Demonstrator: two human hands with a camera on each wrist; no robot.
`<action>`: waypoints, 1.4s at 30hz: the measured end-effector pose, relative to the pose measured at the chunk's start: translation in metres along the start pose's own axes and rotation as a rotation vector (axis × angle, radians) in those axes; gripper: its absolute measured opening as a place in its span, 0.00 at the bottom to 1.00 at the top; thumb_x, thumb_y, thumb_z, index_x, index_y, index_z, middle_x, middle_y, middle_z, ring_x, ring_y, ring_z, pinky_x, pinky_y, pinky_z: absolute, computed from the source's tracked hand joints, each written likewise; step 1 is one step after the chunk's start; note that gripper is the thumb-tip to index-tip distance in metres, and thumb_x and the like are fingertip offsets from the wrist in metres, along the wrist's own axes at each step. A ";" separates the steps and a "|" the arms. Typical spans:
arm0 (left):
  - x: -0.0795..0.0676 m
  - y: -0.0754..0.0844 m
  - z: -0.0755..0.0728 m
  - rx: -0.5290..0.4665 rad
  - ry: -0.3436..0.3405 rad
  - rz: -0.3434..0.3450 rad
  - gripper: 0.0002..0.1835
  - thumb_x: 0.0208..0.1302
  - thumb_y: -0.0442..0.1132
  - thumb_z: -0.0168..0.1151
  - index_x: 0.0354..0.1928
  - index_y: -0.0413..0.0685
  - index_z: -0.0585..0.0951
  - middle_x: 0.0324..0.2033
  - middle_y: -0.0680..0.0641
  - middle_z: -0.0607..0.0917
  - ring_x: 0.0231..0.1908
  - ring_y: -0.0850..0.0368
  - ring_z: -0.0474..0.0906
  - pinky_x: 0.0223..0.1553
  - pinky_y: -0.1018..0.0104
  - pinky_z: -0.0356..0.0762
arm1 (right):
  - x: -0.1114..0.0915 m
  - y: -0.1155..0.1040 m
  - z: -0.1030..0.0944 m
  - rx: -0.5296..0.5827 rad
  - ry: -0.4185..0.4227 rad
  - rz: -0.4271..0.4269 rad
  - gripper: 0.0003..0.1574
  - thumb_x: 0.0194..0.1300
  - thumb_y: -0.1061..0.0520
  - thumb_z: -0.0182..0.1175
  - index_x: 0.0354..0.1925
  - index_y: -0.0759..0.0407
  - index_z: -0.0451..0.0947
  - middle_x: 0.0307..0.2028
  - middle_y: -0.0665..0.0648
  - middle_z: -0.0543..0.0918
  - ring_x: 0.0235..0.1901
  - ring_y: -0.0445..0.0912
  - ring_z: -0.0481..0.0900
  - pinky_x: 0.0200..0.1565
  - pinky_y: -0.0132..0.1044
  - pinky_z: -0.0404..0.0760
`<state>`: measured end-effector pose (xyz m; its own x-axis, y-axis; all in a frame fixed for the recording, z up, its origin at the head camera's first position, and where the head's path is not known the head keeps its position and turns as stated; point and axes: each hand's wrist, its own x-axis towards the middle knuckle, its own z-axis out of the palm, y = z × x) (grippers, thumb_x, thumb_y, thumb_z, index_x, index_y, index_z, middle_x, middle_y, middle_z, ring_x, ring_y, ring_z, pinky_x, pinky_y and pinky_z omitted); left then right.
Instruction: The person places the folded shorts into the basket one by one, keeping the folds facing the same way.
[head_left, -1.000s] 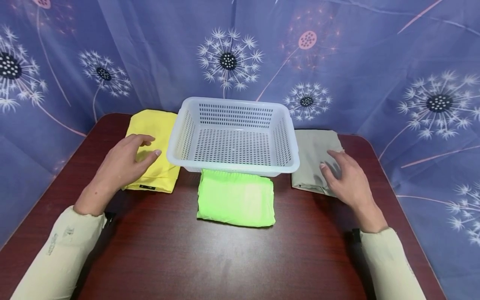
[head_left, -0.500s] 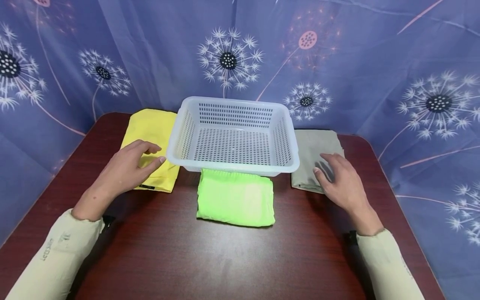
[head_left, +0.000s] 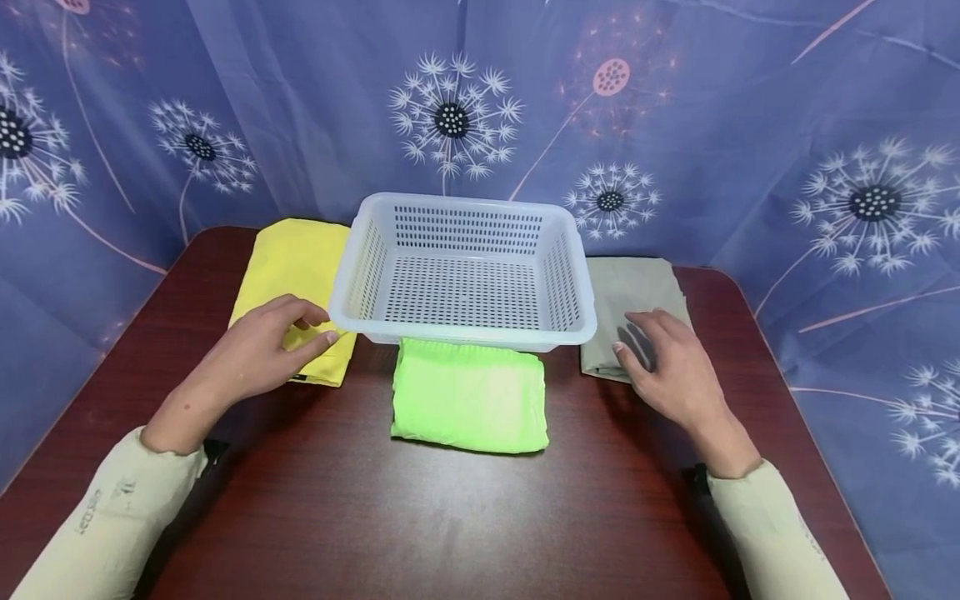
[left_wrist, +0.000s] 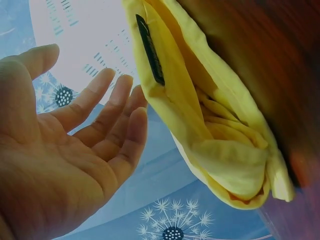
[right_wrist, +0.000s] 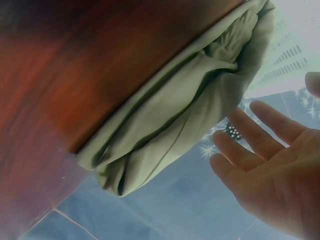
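Between the left hand (head_left: 262, 348) and right hand (head_left: 675, 371), fingers loosely spread and holding nothing, a white rectangular perforated-plastic basket (head_left: 465, 335) stretches left to right, nearer the left; folded yellow cloth (head_left: 296, 262) lies beneath that hand, folded grey cloth (head_left: 633, 287) beneath the other.

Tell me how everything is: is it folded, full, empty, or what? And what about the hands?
Basket: right way up, empty.
Yellow cloth: folded, lying on the table.
Green cloth: folded, lying flat.
Grey cloth: folded, lying flat.
Left hand: fingers loosely bent, holding nothing.
Right hand: fingers loosely bent, holding nothing.
Curtain: hanging, a bit creased.
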<state>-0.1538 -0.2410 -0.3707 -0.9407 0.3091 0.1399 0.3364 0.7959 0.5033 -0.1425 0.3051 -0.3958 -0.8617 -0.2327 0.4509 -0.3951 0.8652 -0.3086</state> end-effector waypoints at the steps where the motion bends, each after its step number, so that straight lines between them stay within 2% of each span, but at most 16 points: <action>1: 0.000 0.000 0.000 -0.001 -0.008 0.007 0.20 0.73 0.50 0.69 0.53 0.41 0.86 0.50 0.42 0.86 0.50 0.43 0.81 0.54 0.43 0.80 | 0.000 -0.001 0.000 -0.002 0.000 -0.004 0.30 0.67 0.53 0.71 0.62 0.65 0.81 0.59 0.71 0.82 0.65 0.70 0.74 0.68 0.65 0.70; 6: 0.000 0.002 0.003 -0.001 -0.044 0.035 0.21 0.75 0.53 0.67 0.54 0.42 0.86 0.49 0.43 0.87 0.49 0.45 0.83 0.52 0.44 0.80 | -0.001 -0.007 0.002 -0.012 -0.001 -0.033 0.28 0.66 0.53 0.71 0.60 0.66 0.82 0.57 0.70 0.84 0.64 0.69 0.76 0.67 0.65 0.71; 11: -0.001 0.005 0.005 -0.002 -0.073 0.033 0.23 0.75 0.56 0.66 0.55 0.43 0.86 0.48 0.43 0.87 0.49 0.45 0.84 0.52 0.43 0.81 | -0.002 -0.011 0.005 -0.024 -0.008 -0.048 0.27 0.66 0.53 0.70 0.59 0.66 0.83 0.56 0.69 0.85 0.63 0.67 0.78 0.66 0.64 0.72; 18: -0.002 0.007 0.010 -0.013 -0.109 0.025 0.23 0.75 0.55 0.66 0.58 0.44 0.86 0.50 0.44 0.87 0.50 0.45 0.83 0.53 0.43 0.82 | -0.002 -0.013 0.010 0.010 -0.018 -0.094 0.27 0.66 0.53 0.70 0.58 0.68 0.82 0.52 0.65 0.85 0.52 0.61 0.82 0.55 0.58 0.78; 25: -0.004 0.010 0.015 -0.027 -0.118 0.034 0.22 0.75 0.56 0.66 0.57 0.48 0.86 0.51 0.45 0.87 0.52 0.46 0.84 0.54 0.44 0.81 | -0.001 -0.019 0.012 0.027 -0.029 -0.125 0.26 0.66 0.53 0.71 0.56 0.68 0.83 0.49 0.63 0.86 0.46 0.57 0.81 0.48 0.53 0.78; 34: -0.005 0.017 0.021 -0.039 -0.117 0.084 0.21 0.74 0.54 0.67 0.61 0.53 0.84 0.55 0.48 0.87 0.56 0.48 0.83 0.58 0.44 0.79 | -0.003 -0.026 0.012 0.014 -0.050 -0.128 0.26 0.67 0.52 0.71 0.57 0.68 0.82 0.51 0.62 0.85 0.50 0.58 0.81 0.52 0.55 0.78; 42: -0.006 0.022 0.026 -0.023 -0.131 0.100 0.22 0.76 0.56 0.65 0.60 0.49 0.85 0.55 0.48 0.86 0.55 0.49 0.83 0.57 0.45 0.79 | -0.004 -0.032 0.013 0.027 -0.045 -0.148 0.26 0.67 0.51 0.71 0.55 0.68 0.83 0.50 0.62 0.85 0.51 0.59 0.82 0.56 0.55 0.77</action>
<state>-0.1393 -0.2119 -0.3827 -0.8882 0.4526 0.0787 0.4255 0.7460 0.5123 -0.1305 0.2727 -0.3983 -0.8068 -0.3770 0.4550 -0.5266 0.8080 -0.2642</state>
